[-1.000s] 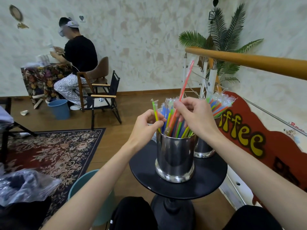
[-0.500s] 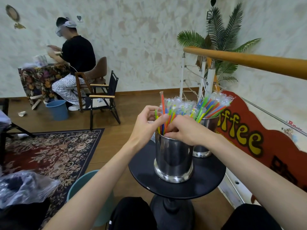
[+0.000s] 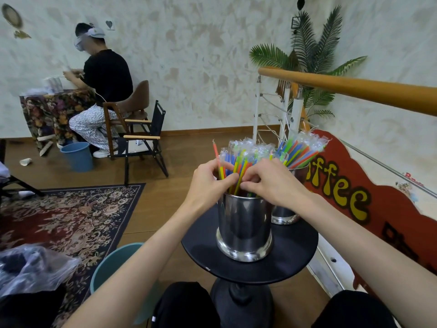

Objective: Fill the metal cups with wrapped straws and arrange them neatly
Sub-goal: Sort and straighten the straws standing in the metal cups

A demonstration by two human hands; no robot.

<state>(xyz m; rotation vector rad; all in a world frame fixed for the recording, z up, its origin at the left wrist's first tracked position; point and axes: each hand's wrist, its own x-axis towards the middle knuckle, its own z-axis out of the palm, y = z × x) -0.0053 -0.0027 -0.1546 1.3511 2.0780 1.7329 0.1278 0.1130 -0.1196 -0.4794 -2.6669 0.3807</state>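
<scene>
Soft, even indoor light; wide-angle bending at edges; glare on the near metal cup, perhaps overhead.

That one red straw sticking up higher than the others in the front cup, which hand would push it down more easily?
Probably the left hand. The tall red straw rises just above its fingers at the near cup's left edge, while the right hand is busy on the bundle's other side.

The person's left hand and right hand are bare, as are both forearms, with no sleeves showing. Black trousers cover both knees at six o'clock.
</scene>
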